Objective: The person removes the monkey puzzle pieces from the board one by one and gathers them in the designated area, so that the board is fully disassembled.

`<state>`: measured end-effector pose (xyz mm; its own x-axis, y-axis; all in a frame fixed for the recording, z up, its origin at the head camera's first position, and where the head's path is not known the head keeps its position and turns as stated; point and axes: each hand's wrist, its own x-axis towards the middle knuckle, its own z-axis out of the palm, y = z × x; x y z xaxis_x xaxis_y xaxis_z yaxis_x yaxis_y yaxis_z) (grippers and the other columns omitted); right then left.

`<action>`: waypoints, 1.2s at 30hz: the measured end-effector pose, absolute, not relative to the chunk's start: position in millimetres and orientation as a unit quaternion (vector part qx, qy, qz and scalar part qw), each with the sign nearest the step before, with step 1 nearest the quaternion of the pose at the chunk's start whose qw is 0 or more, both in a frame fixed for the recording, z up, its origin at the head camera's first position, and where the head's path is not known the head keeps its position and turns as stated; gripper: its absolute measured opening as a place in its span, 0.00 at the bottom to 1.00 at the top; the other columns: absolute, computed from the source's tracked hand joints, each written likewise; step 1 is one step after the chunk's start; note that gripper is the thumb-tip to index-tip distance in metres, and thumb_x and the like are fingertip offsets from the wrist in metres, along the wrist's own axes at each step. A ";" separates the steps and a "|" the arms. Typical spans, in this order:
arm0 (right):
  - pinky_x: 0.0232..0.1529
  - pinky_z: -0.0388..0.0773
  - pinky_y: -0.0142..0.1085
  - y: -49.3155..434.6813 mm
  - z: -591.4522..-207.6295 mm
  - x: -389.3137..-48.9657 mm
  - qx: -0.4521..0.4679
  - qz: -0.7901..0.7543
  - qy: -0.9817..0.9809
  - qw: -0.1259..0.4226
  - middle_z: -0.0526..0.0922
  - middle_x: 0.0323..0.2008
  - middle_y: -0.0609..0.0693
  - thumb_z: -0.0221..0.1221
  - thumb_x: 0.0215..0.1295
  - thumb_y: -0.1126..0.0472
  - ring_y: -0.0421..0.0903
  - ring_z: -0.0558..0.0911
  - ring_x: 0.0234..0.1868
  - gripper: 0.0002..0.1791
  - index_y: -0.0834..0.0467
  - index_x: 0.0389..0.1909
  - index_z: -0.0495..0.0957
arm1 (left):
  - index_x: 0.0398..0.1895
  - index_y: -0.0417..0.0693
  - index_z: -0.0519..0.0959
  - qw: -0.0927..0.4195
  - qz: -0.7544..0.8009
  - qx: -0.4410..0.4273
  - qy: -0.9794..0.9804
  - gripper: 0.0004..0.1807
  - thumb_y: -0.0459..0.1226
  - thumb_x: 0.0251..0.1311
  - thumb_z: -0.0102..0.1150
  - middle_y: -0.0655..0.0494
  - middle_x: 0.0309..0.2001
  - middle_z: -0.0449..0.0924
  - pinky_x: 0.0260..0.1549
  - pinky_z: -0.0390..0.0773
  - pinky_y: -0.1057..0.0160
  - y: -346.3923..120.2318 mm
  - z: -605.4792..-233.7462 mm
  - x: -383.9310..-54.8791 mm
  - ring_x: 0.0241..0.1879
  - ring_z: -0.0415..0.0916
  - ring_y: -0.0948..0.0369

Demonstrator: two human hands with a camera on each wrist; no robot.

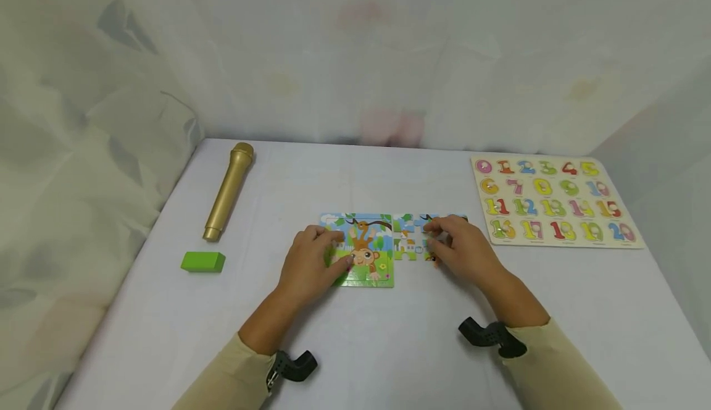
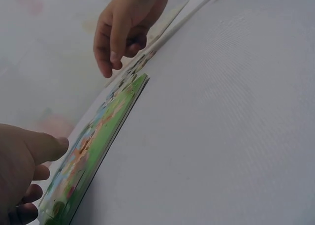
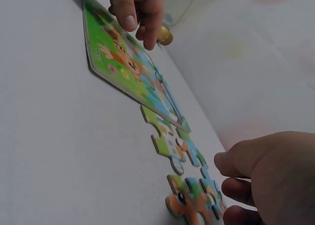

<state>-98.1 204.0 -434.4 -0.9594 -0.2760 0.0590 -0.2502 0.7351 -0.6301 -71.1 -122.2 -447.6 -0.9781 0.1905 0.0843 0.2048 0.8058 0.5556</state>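
Observation:
A square monkey puzzle (image 1: 366,255) with a green lower edge lies flat at the middle of the table. My left hand (image 1: 311,259) hovers at its left side, thumb and fingers spread apart over the picture, with nothing between them. Against the puzzle's right edge lie loose jigsaw pieces (image 1: 405,252), some joined into small groups. My right hand (image 1: 463,249) is over the rightmost ones and partly hides them from above. From the right wrist, its loosely bent fingers appear beside an orange and green group of pieces (image 3: 189,200), holding nothing.
A wooden number board (image 1: 555,203) with coloured digits lies at the back right. On the left are a gold microphone (image 1: 228,194) and a green block (image 1: 203,262). Patterned cloth (image 1: 355,58) hangs behind the white table and along its sides.

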 end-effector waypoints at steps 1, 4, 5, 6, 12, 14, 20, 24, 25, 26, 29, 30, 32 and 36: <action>0.35 0.74 0.37 203.0 -433.0 -99.5 -0.146 -0.342 0.928 0.025 0.84 0.46 0.50 0.65 0.74 0.62 0.42 0.76 0.30 0.13 0.58 0.56 0.85 | 0.62 0.49 0.85 0.015 -0.294 -0.108 -0.950 0.28 0.50 0.62 0.77 0.47 0.56 0.77 0.48 0.76 0.49 -121.9 -447.7 -71.7 0.54 0.73 0.48; 0.34 0.75 0.37 198.9 -430.1 -104.3 -0.161 -0.355 0.920 0.036 0.83 0.44 0.49 0.65 0.75 0.61 0.41 0.77 0.29 0.14 0.58 0.57 0.85 | 0.63 0.50 0.85 0.012 -0.291 -0.121 -0.949 0.29 0.51 0.61 0.78 0.48 0.56 0.78 0.49 0.75 0.48 -120.1 -447.4 -73.3 0.54 0.73 0.49; 0.34 0.75 0.37 197.6 -429.9 -105.8 -0.165 -0.358 0.918 0.038 0.83 0.44 0.49 0.66 0.74 0.61 0.41 0.77 0.28 0.14 0.59 0.57 0.85 | 0.63 0.50 0.85 0.009 -0.289 -0.126 -0.949 0.29 0.51 0.61 0.78 0.49 0.56 0.78 0.50 0.75 0.47 -119.3 -447.8 -74.1 0.54 0.73 0.49; 0.33 0.76 0.37 196.0 -429.6 -107.2 -0.168 -0.363 0.916 0.042 0.83 0.44 0.50 0.66 0.74 0.61 0.41 0.77 0.26 0.14 0.59 0.57 0.85 | 0.63 0.51 0.85 0.006 -0.286 -0.130 -0.949 0.30 0.51 0.61 0.77 0.50 0.56 0.78 0.51 0.74 0.47 -118.2 -448.2 -75.0 0.55 0.73 0.49; 0.36 0.76 0.38 181.8 -431.7 -116.0 -0.189 -0.368 0.909 0.049 0.84 0.45 0.48 0.69 0.71 0.59 0.42 0.76 0.30 0.14 0.56 0.55 0.86 | 0.64 0.54 0.85 -0.008 -0.269 -0.143 -0.952 0.32 0.55 0.59 0.78 0.51 0.56 0.78 0.52 0.69 0.44 -108.6 -447.6 -79.8 0.56 0.72 0.49; 0.38 0.74 0.39 175.7 -433.3 -118.6 -0.201 -0.365 0.908 0.050 0.84 0.45 0.47 0.70 0.69 0.59 0.42 0.75 0.33 0.14 0.55 0.54 0.86 | 0.64 0.54 0.84 -0.011 -0.267 -0.146 -0.953 0.33 0.56 0.58 0.79 0.51 0.57 0.77 0.52 0.69 0.44 -105.7 -447.4 -81.2 0.56 0.72 0.49; 0.43 0.75 0.42 158.5 -432.9 -122.8 -0.231 -0.360 0.901 0.071 0.84 0.46 0.47 0.71 0.69 0.58 0.44 0.77 0.39 0.17 0.55 0.56 0.86 | 0.64 0.54 0.84 -0.014 -0.259 -0.151 -0.954 0.33 0.57 0.58 0.79 0.52 0.53 0.77 0.49 0.69 0.46 -101.4 -449.0 -82.9 0.54 0.72 0.50; 0.48 0.77 0.44 149.3 -431.1 -124.8 -0.237 -0.340 0.906 0.079 0.84 0.47 0.46 0.71 0.69 0.57 0.45 0.79 0.44 0.17 0.53 0.57 0.86 | 0.64 0.53 0.84 -0.017 -0.263 -0.151 -0.953 0.34 0.56 0.56 0.80 0.53 0.52 0.77 0.49 0.69 0.46 -100.2 -449.2 -82.4 0.53 0.72 0.51; 0.50 0.77 0.45 146.9 -430.5 -125.3 -0.239 -0.334 0.908 0.080 0.84 0.49 0.46 0.71 0.69 0.57 0.45 0.80 0.46 0.17 0.53 0.57 0.86 | 0.64 0.53 0.84 -0.018 -0.262 -0.151 -0.953 0.35 0.57 0.56 0.80 0.53 0.52 0.77 0.49 0.69 0.47 -100.1 -449.5 -82.4 0.53 0.72 0.51; 0.52 0.78 0.46 144.5 -430.0 -125.9 -0.242 -0.331 0.908 0.083 0.85 0.50 0.46 0.71 0.69 0.58 0.46 0.81 0.48 0.17 0.53 0.57 0.86 | 0.64 0.53 0.84 -0.018 -0.261 -0.152 -0.953 0.35 0.57 0.56 0.80 0.53 0.52 0.77 0.49 0.69 0.46 -99.8 -449.5 -82.5 0.54 0.72 0.51; 0.57 0.77 0.48 137.4 -429.3 -127.5 -0.255 -0.319 0.908 0.093 0.85 0.51 0.48 0.70 0.68 0.60 0.47 0.82 0.51 0.17 0.54 0.57 0.86 | 0.64 0.53 0.84 -0.015 -0.256 -0.153 -0.954 0.36 0.57 0.55 0.80 0.53 0.52 0.77 0.49 0.70 0.47 -99.3 -450.0 -83.0 0.54 0.73 0.51; 0.58 0.77 0.48 135.3 -429.3 -128.2 -0.260 -0.315 0.908 0.096 0.85 0.52 0.48 0.70 0.68 0.60 0.48 0.82 0.52 0.17 0.54 0.57 0.86 | 0.64 0.53 0.84 -0.014 -0.252 -0.154 -0.955 0.36 0.58 0.55 0.80 0.53 0.52 0.77 0.49 0.70 0.47 -99.3 -450.5 -83.4 0.54 0.73 0.51; 0.58 0.77 0.48 131.6 -429.3 -128.6 -0.274 -0.305 0.907 0.099 0.85 0.51 0.49 0.70 0.67 0.62 0.49 0.81 0.52 0.17 0.55 0.57 0.86 | 0.64 0.54 0.85 -0.011 -0.249 -0.154 -0.956 0.36 0.58 0.54 0.81 0.54 0.52 0.78 0.48 0.70 0.47 -98.9 -450.6 -83.8 0.53 0.74 0.51; 0.57 0.77 0.48 126.6 -429.7 -128.1 -0.289 -0.281 0.909 0.106 0.84 0.50 0.49 0.68 0.66 0.64 0.50 0.81 0.51 0.17 0.54 0.56 0.87 | 0.64 0.55 0.85 -0.011 -0.242 -0.151 -0.958 0.37 0.59 0.53 0.81 0.55 0.52 0.78 0.48 0.72 0.48 -98.1 -450.4 -84.2 0.53 0.74 0.51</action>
<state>-128.1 126.6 -429.7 -0.8108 -0.5845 -0.0300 -0.4659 0.6756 -0.5714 -84.2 -98.1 -450.4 -0.9543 0.2941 0.0529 0.2838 0.8370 0.4678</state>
